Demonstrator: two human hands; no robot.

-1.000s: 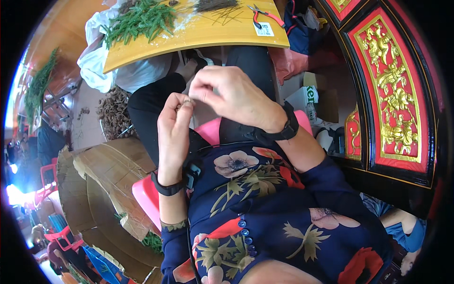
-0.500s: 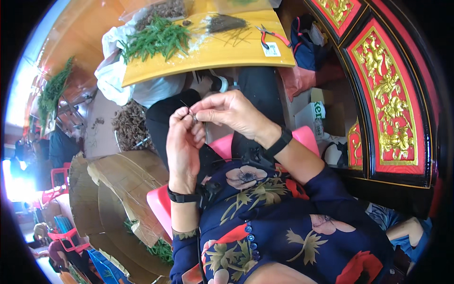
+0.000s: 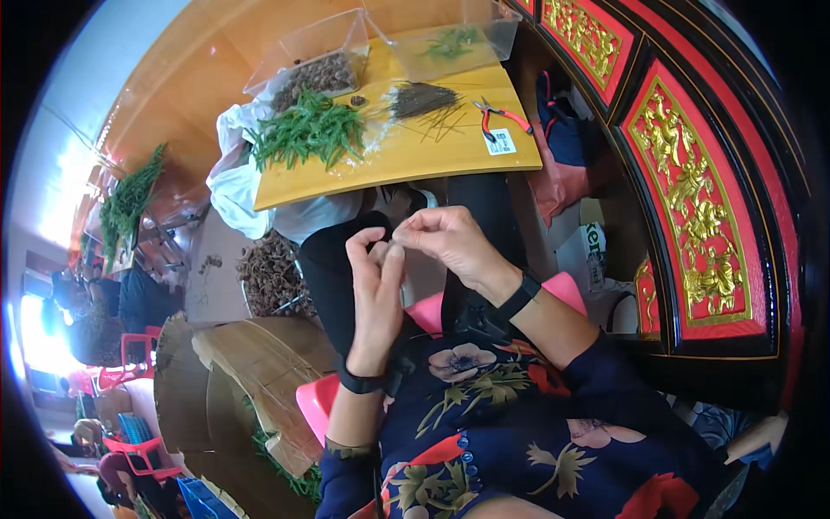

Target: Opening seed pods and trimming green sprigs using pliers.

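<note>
Above my lap, just short of the table's near edge, both hands meet at the fingertips. My left hand (image 3: pixel 376 281) is raised with its thumb and fingers pinched together. From the right, my right hand (image 3: pixel 450 245) pinches at the same spot, thumb against fingers. Something small and dark shows between the fingertips, too covered to name. On the yellow table (image 3: pixel 406 164) beyond lie green artificial sprigs (image 3: pixel 311 130), a bundle of thin dark wires (image 3: pixel 424 100) and red-handled pliers (image 3: pixel 503 118). A single small brown cone (image 3: pixel 357 101) lies by the sprigs.
Clear boxes stand at the table's back, one with brown cones (image 3: pixel 324 73), one with a green sprig (image 3: pixel 451 41). A white plastic bag (image 3: pixel 229 186) hangs at the left. A torn cardboard box (image 3: pixel 259 355) and a cone heap (image 3: pixel 268 275) are below. Carved red-gold panels (image 3: pixel 683 208) stand right.
The view has shifted, showing more of the table's back. The thin dark wire seen earlier above my fingertips no longer shows, and my left fingers have changed their hold.
</note>
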